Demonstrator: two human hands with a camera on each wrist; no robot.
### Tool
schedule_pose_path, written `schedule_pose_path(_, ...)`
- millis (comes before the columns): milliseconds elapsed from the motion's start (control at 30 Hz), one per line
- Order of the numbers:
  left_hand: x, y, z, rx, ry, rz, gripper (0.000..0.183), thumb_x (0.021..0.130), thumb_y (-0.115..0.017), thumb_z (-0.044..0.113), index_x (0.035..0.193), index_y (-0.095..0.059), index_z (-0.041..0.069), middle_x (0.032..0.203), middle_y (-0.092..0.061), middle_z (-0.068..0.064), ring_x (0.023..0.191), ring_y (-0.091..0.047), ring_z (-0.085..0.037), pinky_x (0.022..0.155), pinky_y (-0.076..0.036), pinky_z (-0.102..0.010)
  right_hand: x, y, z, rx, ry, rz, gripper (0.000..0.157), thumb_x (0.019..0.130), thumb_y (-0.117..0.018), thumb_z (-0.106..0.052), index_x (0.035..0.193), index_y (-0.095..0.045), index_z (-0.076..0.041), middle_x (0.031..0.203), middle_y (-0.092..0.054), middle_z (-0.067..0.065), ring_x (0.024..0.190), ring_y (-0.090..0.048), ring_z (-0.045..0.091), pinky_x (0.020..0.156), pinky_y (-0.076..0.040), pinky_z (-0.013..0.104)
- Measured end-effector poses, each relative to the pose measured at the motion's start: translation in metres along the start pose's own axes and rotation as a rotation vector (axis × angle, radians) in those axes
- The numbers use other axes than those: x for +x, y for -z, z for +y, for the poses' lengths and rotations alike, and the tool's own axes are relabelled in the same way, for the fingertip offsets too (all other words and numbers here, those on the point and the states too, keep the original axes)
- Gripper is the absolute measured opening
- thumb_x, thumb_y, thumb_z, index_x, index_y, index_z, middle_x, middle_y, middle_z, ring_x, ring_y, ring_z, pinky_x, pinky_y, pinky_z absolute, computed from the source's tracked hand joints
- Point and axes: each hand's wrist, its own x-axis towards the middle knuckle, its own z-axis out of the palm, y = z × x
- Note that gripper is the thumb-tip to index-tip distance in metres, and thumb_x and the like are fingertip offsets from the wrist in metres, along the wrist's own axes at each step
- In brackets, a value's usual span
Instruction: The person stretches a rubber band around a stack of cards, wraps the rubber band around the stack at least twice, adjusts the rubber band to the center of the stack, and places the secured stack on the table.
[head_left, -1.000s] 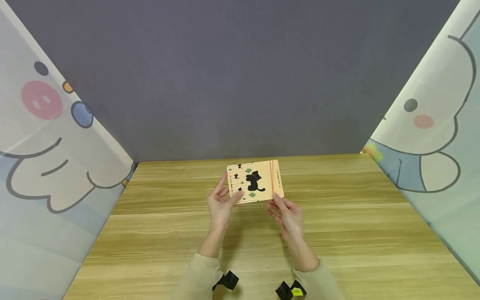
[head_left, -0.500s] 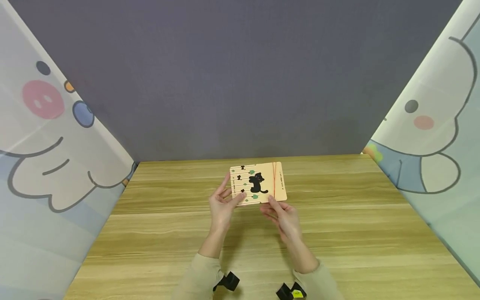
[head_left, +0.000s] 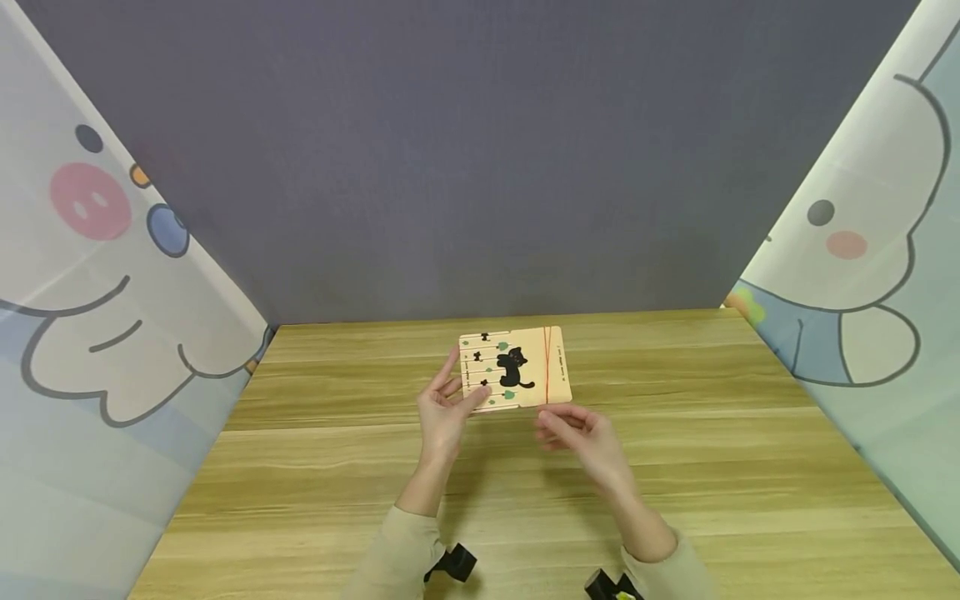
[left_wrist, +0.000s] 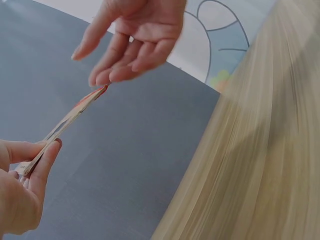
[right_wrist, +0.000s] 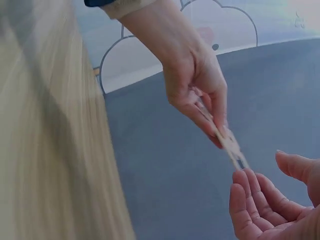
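Note:
A thin cream booklet (head_left: pixel 534 354) printed with a black cat, small bows and green leaves is held up over the table. My left hand (head_left: pixel 441 417) pinches its left end, thumb on the front and fingers behind. Around the right end runs a thin red rubber band (head_left: pixel 547 367), its strands crossing on the front. Seen edge-on in the left wrist view, the booklet (left_wrist: pixel 62 126) has several layers. My right hand (head_left: pixel 591 442) is just below the lower right edge. In the right wrist view, the right hand's (right_wrist: pixel 270 210) thumb is spread away from its fingers, with nothing between them.
Beneath both hands is a wood-grain table (head_left: pixel 337 467). A dark grey panel (head_left: pixel 480 167) stands at its back edge. Cartoon-printed white curtains flank it, a left curtain (head_left: pixel 45 450) and a right curtain (head_left: pixel 870 167). Black camera mounts (head_left: pixel 456 564) sit at the wrists.
My right hand slid left along the lower edge, then let go and drew down and right. The band's strands now cross. My left hand keeps its pinch; the booklet shifted slightly.

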Motion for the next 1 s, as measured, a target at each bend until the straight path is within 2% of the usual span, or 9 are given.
schedule_pose_path(167,0.000,0.001,-0.001,0.006,-0.004,-0.009,0.070,0.067,-0.066,-0.017,0.128,-0.047,0.012,0.101,-0.060,-0.026,0.050,-0.061,-0.014,0.063,-0.056,-0.030,-0.013,-0.017,-0.086,-0.191,0.073,0.021,0.028,0.083,-0.063,-0.016,0.100,-0.061,0.006,0.088,-0.064,0.014,0.076,-0.062,0.019,0.066,-0.056,0.030)
schedule_pose_path(200,0.000,0.001,-0.001,0.008,-0.005,-0.011,0.070,0.067,-0.066,-0.017,0.128,-0.048,0.012,0.100,-0.060,-0.026,0.050,-0.060,-0.014,0.062,-0.057,-0.030,-0.016,-0.023,-0.108,-0.247,0.057,0.049,0.028,0.082,-0.063,-0.015,0.099,-0.061,0.008,0.088,-0.064,0.015,0.075,-0.062,0.018,0.065,-0.056,0.030)
schedule_pose_path(300,-0.001,0.002,-0.002,0.009,-0.002,-0.016,0.070,0.067,-0.066,-0.017,0.128,-0.048,0.012,0.101,-0.059,-0.027,0.050,-0.061,-0.014,0.061,-0.057,-0.030,-0.014,-0.023,-0.128,-0.326,0.079,0.061,0.023,0.081,-0.064,-0.009,0.097,-0.062,0.008,0.090,-0.064,0.014,0.077,-0.060,0.011,0.068,-0.055,0.024)
schedule_pose_path(567,-0.003,0.003,-0.001,0.042,0.006,-0.023,0.070,0.067,-0.068,-0.014,0.128,-0.047,0.013,0.105,-0.057,-0.027,0.051,-0.060,-0.012,0.061,-0.056,-0.027,0.006,-0.012,-0.140,-0.469,0.160,0.058,0.023,0.079,-0.067,-0.009,0.095,-0.063,0.006,0.092,-0.064,0.016,0.079,-0.059,0.014,0.068,-0.055,0.023)
schedule_pose_path(800,-0.004,0.002,-0.003,0.040,0.003,-0.028,0.071,0.066,-0.068,-0.015,0.128,-0.048,0.013,0.108,-0.056,-0.026,0.052,-0.060,-0.012,0.061,-0.056,-0.026,0.026,-0.005,-0.148,-0.630,0.233,0.096,0.027,0.074,-0.072,-0.012,0.096,-0.065,0.001,0.096,-0.063,0.014,0.086,-0.057,0.025,0.073,-0.053,0.040)
schedule_pose_path(1000,-0.005,0.002,-0.004,0.030,-0.012,-0.040,0.070,0.067,-0.067,-0.016,0.128,-0.047,0.013,0.099,-0.058,-0.029,0.056,-0.063,-0.015,0.063,-0.056,-0.029,0.041,0.001,-0.153,-0.729,0.275,0.095,0.031,0.071,-0.074,-0.013,0.098,-0.065,0.000,0.099,-0.062,0.014,0.089,-0.056,0.028,0.074,-0.052,0.044)
